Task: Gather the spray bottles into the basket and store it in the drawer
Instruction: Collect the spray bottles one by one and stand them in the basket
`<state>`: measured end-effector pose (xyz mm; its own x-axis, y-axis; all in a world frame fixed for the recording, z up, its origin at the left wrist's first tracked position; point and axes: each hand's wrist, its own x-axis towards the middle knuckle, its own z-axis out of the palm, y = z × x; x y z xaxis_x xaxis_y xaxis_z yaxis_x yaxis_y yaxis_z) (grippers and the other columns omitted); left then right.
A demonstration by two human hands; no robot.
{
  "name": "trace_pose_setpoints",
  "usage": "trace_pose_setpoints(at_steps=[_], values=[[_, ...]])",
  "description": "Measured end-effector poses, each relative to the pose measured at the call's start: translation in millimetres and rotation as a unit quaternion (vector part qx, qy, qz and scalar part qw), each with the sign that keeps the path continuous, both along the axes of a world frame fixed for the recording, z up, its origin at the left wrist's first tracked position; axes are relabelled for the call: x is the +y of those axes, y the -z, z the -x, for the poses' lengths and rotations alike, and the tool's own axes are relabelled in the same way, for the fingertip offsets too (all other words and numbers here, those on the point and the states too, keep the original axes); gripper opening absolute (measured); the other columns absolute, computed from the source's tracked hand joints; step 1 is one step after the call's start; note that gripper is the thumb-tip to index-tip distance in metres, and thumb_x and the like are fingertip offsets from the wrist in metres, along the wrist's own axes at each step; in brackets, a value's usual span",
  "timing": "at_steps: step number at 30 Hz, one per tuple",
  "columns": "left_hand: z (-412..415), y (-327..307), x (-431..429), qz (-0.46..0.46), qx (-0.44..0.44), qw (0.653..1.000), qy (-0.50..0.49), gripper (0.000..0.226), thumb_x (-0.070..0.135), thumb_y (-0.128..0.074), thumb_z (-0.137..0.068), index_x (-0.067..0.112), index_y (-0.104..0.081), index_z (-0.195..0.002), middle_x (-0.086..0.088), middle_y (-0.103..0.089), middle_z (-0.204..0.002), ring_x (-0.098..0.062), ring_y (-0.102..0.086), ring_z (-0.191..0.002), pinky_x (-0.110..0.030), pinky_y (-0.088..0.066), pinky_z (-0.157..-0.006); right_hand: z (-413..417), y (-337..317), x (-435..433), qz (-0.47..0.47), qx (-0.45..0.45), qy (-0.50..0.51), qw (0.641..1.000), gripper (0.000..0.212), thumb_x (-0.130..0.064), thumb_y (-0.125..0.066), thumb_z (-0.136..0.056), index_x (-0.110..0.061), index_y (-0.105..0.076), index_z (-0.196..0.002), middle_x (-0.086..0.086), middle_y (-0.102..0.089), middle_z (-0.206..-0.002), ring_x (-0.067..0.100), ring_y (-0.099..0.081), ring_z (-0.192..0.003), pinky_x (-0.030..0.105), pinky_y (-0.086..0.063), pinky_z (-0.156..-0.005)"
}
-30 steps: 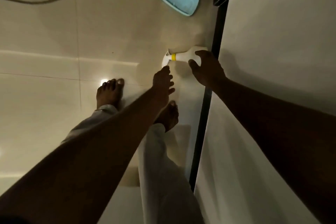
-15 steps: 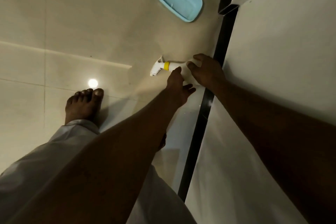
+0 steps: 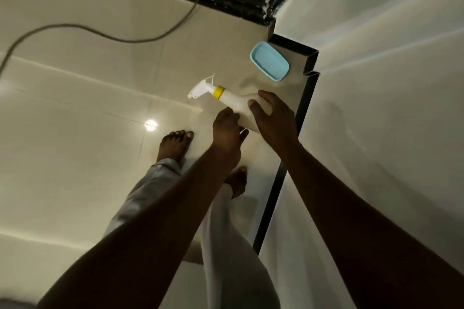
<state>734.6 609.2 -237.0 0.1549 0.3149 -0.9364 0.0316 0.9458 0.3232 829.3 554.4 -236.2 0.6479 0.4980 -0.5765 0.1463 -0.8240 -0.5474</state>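
Note:
A white spray bottle (image 3: 234, 103) with a yellow collar and white trigger head is lifted above the floor, nozzle pointing left. My right hand (image 3: 272, 120) grips its body from the right. My left hand (image 3: 226, 130) touches the underside of the bottle from the left, fingers curled against it. A light blue oval basket (image 3: 270, 64) sits on the floor beyond the bottle, close to the cabinet corner, and looks empty.
White cabinet fronts (image 3: 376, 133) with a black base strip rise along the right. A grey cable (image 3: 113, 35) snakes over the tiled floor at the upper left. My bare feet (image 3: 175, 144) and light trouser legs stand below the hands.
The bottle has come up off the floor in my right hand. My left hand has closed in against it. The view has pulled back, showing more floor and the cable.

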Motion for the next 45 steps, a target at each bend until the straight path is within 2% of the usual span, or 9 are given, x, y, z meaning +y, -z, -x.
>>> trace_pose_setpoints(at_steps=[3,8,12,17,22,25,31,40,45], values=[[20.6,-82.3,30.4,-0.039,-0.008,0.999,0.020,0.026,0.010,-0.048,-0.104,0.020,-0.063,-0.124,-0.007,-0.068,-0.124,-0.036,-0.064,-0.127,-0.048,-0.054,-0.107,19.3,-74.4,23.9,-0.046,-0.001,0.012,0.999,0.053,-0.048,-0.061,-0.101,-0.020,-0.058,-0.146,0.001,-0.061,-0.147,0.018,-0.058,-0.132,0.026,-0.045,-0.101],[59.5,-204.0,71.2,-0.114,-0.029,0.992,0.038,0.037,0.006,-0.048,-0.106,0.006,-0.056,-0.142,-0.016,-0.064,-0.139,-0.036,-0.061,-0.131,-0.050,-0.051,-0.112,49.3,-191.8,59.7,-0.111,0.003,0.019,0.994,0.052,-0.043,-0.062,-0.102,-0.018,-0.057,-0.146,0.005,-0.062,-0.146,0.020,-0.059,-0.130,0.040,-0.054,-0.106],[93.4,-283.2,96.5,-0.160,-0.025,0.986,0.045,0.037,0.005,-0.048,-0.106,0.006,-0.057,-0.143,-0.016,-0.063,-0.142,-0.035,-0.060,-0.132,-0.052,-0.050,-0.112,78.1,-267.6,83.4,-0.143,0.036,0.017,0.989,0.051,-0.040,-0.062,-0.102,-0.020,-0.055,-0.149,0.005,-0.059,-0.148,0.020,-0.058,-0.132,0.046,-0.053,-0.109],[150.8,-353.8,120.7,-0.222,0.000,0.975,0.026,0.033,0.006,-0.055,-0.104,0.014,-0.065,-0.134,-0.006,-0.069,-0.135,-0.029,-0.067,-0.124,-0.038,-0.058,-0.097,117.5,-336.8,112.3,-0.163,0.116,-0.028,0.979,0.053,-0.042,-0.063,-0.101,-0.031,-0.051,-0.151,0.000,-0.056,-0.150,0.014,-0.057,-0.132,0.043,-0.051,-0.112],[222.0,-396.4,133.9,-0.256,0.044,0.966,-0.007,0.036,0.007,-0.058,-0.102,0.020,-0.067,-0.135,-0.010,-0.066,-0.139,-0.031,-0.063,-0.129,-0.051,-0.051,-0.111,166.0,-376.0,139.1,-0.165,0.200,-0.099,0.961,0.057,-0.047,-0.068,-0.092,-0.034,-0.056,-0.146,-0.006,-0.061,-0.143,0.013,-0.062,-0.126,0.049,-0.057,-0.104],[262.8,-420.0,138.3,-0.273,0.058,0.959,-0.041,0.034,0.004,-0.059,-0.101,0.018,-0.069,-0.131,-0.012,-0.069,-0.134,-0.031,-0.066,-0.125,-0.054,-0.050,-0.112,195.3,-390.6,160.2,-0.161,0.241,-0.137,0.947,0.055,-0.044,-0.072,-0.090,-0.035,-0.059,-0.143,-0.012,-0.065,-0.138,0.009,-0.065,-0.123,0.047,-0.058,-0.104],[353.3,-455.4,145.5,-0.289,0.108,0.943,-0.125,0.037,0.009,-0.063,-0.100,0.022,-0.068,-0.134,-0.004,-0.073,-0.129,-0.029,-0.072,-0.113,-0.047,-0.058,-0.096,277.4,-410.8,215.5,-0.132,0.298,-0.253,0.911,0.047,-0.032,-0.071,-0.097,-0.040,-0.059,-0.142,-0.026,-0.064,-0.131,-0.013,-0.067,-0.106,0.021,-0.062,-0.076],[489.1,-472.3,160.5,-0.266,0.163,0.916,-0.251,0.040,0.008,-0.066,-0.097,0.026,-0.067,-0.133,0.003,-0.069,-0.135,-0.023,-0.071,-0.115,-0.050,-0.056,-0.104,427.5,-431.0,289.4,-0.049,0.310,-0.426,0.849,0.053,-0.036,-0.073,-0.095,-0.044,-0.055,-0.145,-0.038,-0.065,-0.124,-0.005,-0.068,-0.115,0.026,-0.061,-0.085],[552.1,-476.9,179.5,-0.263,0.179,0.897,-0.306,0.040,0.007,-0.068,-0.095,0.028,-0.068,-0.130,0.002,-0.072,-0.131,-0.026,-0.070,-0.117,-0.044,-0.057,-0.102,498.2,-439.6,326.7,-0.024,0.300,-0.506,0.808,0.056,-0.033,-0.072,-0.096,-0.040,-0.053,-0.148,-0.019,-0.064,-0.139,0.009,-0.066,-0.125,0.039,-0.061,-0.098]])
